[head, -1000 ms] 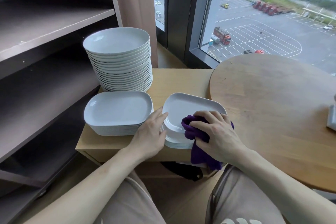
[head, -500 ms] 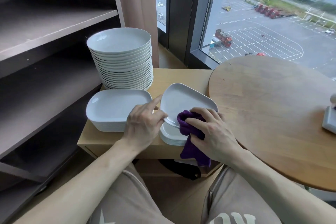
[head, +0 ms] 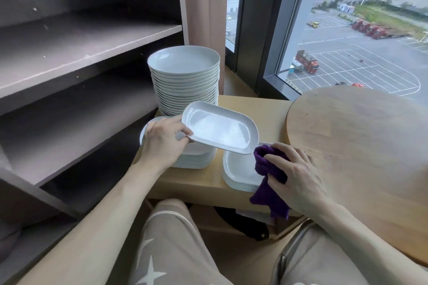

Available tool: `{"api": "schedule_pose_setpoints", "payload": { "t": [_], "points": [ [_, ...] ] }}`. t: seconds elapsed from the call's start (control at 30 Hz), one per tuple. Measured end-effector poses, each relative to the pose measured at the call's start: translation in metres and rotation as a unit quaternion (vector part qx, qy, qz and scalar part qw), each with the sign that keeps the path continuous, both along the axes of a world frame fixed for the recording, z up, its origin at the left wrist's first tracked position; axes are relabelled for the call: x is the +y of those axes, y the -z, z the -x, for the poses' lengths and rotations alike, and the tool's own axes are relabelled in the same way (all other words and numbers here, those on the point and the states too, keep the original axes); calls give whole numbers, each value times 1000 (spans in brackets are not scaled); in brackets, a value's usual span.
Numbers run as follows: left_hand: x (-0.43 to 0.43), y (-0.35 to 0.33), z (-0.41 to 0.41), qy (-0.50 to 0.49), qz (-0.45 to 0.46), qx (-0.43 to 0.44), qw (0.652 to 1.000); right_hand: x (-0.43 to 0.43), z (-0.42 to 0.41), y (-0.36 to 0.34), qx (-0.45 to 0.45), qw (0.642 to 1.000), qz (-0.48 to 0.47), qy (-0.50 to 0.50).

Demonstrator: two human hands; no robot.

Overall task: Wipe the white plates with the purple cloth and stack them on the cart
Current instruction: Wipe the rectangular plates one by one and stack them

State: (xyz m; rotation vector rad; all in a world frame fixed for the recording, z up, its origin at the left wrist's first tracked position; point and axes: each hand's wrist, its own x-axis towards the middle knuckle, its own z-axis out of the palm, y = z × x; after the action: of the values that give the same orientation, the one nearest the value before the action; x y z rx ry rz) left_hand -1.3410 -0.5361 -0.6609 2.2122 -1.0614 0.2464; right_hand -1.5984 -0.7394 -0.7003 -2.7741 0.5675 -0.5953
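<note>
Wooden cart (head: 254, 109) by window (head: 347, 41), left fingers (head: 178, 124) round white plate (head: 220, 131), right fingers (head: 280, 159) round purple cloth (head: 262, 165).

No word, number or brand can be read; the lifted white plate (head: 220, 129) and the purple cloth (head: 271, 169) show plain surfaces; the shorts (head: 176, 238) carry white star prints (head: 148, 271), shapes rather than letters; faint white marks (head: 298, 283) at the bottom edge of the right leg may be lettering, cut off by the frame; the car park (head: 347, 69) outside bears only white painted bay lines.
</note>
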Motion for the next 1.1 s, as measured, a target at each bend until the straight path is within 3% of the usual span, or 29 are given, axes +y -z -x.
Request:
{"api": "schedule_pose_setpoints", "payload": {
  "t": [0.17,0.27,0.5,0.73,0.83,0.97,1.1],
  "points": [
    [23,-4,-26,-60,-72,123,988,-1,-3,6,4,1000,0,-1],
    [34,-7,-33,-96,-93,150,980,-3,-5,8,9,1000,-3,1],
    [46,-9,-43,-102,-219,87,966,-3,-9,12,33,999,-17,2],
    [39,-6,-37,-113,-319,114,934,-7,-10,11,48,997,-53,0],
    [33,-4,-34,-139,-354,62,923,-10,-9,10,51,997,-58,0],
    [17,-2,-20,-122,-268,36,955,-12,-8,7,47,996,-71,14],
    [-11,8,28,54,-184,55,980,-17,-10,6,21,995,-82,48]
  ]
}}
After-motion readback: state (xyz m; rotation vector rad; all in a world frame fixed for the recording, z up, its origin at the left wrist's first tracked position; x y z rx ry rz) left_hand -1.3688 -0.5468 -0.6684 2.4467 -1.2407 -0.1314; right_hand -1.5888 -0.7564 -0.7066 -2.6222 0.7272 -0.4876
